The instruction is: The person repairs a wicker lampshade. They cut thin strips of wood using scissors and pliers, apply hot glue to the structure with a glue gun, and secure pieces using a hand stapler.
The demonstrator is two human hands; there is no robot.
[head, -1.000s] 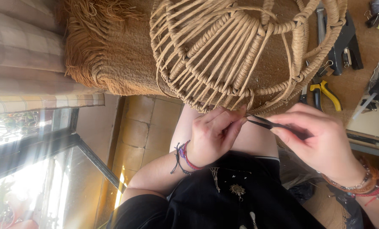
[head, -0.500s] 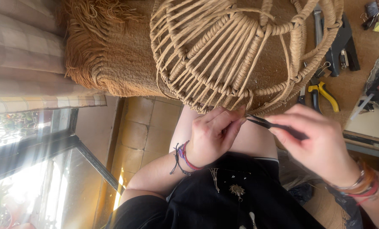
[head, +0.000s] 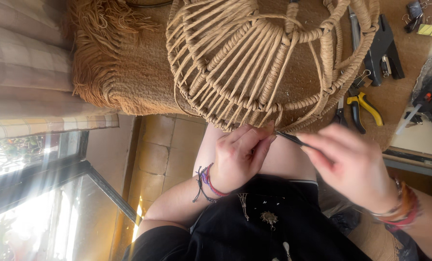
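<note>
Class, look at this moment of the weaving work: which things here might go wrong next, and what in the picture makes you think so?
1. The thin dark tool in the right hand points at the left hand fingertips pinching the woven cord frame; a slip might prick them.
2. The frame overhangs the fringed mat, so it may tip.

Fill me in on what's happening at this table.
A person is working on a woven wicker frame lying on a brown fringed mat. The left hand pinches the frame's near edge, while the right hand holds a thin dark tool with its tip at that same spot. Yellow-handled pliers lie nearby.
</note>
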